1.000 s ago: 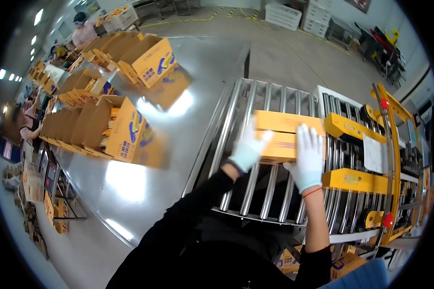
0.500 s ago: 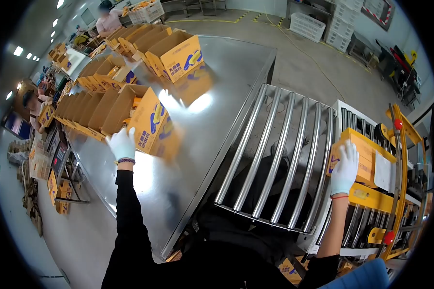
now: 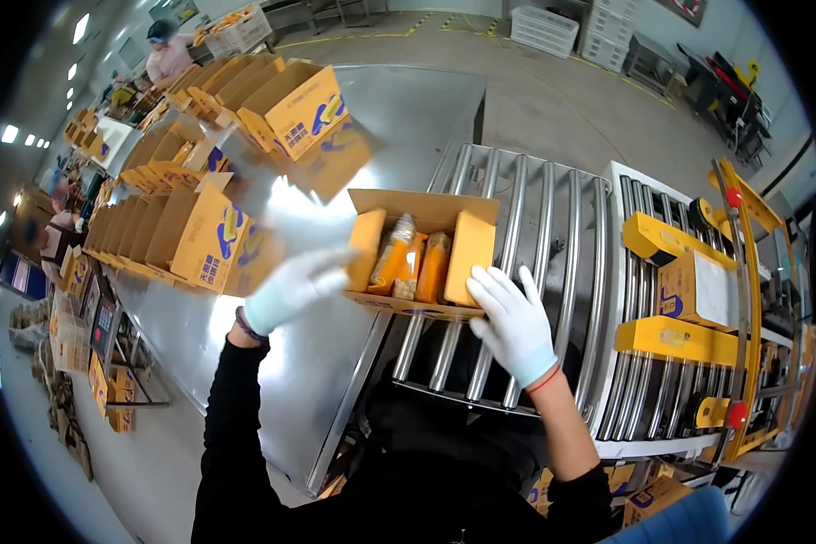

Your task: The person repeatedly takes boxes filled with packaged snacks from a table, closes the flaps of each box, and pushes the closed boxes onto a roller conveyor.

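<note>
Open carton shifted astride steel table, rollers | grey floor | white crates

You wear the one camera on your head — it looks forward and steeply down past your black sleeves, with your gloved left hand and right hand close in front. Its wide, round-edged view bends straight lines, spanning the steel table at left, roller conveyor at right and distant floor on top.
</note>
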Available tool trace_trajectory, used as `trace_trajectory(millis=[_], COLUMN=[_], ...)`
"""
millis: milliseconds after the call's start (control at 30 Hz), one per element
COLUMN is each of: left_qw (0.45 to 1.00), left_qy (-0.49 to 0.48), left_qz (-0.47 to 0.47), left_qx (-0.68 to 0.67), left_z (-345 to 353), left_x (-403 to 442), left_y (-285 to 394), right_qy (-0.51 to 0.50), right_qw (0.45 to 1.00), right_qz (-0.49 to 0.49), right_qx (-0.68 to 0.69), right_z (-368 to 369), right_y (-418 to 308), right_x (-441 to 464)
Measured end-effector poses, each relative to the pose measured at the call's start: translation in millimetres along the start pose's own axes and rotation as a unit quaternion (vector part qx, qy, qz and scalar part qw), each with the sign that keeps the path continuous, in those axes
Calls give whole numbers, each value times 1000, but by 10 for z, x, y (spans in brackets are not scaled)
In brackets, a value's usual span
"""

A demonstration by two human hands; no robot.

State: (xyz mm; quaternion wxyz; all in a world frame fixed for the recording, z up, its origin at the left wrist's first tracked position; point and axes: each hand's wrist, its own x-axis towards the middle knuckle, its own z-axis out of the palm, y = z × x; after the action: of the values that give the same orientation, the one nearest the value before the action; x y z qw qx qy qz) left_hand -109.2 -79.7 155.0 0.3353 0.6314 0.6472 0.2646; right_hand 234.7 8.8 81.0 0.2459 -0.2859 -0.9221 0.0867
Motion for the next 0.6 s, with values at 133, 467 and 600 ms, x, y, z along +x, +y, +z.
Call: trace_trajectory(millis=[133, 467, 600], left_qw=[996, 929, 930], left_qy=[-46, 319, 113], left_qz=[33, 11, -55], left_qx=[75, -188, -345], left_z=[290, 972, 785], left_x=[365, 694, 706], left_y=[168, -1021, -361], right_qy=[36, -47, -55], right_qw=[994, 997, 998], right_qz=[-67, 39, 23], right_qx=[82, -47, -2], right_z=[-143, -173, 81], right_y=[207, -80, -29], right_x=[147, 861, 142])
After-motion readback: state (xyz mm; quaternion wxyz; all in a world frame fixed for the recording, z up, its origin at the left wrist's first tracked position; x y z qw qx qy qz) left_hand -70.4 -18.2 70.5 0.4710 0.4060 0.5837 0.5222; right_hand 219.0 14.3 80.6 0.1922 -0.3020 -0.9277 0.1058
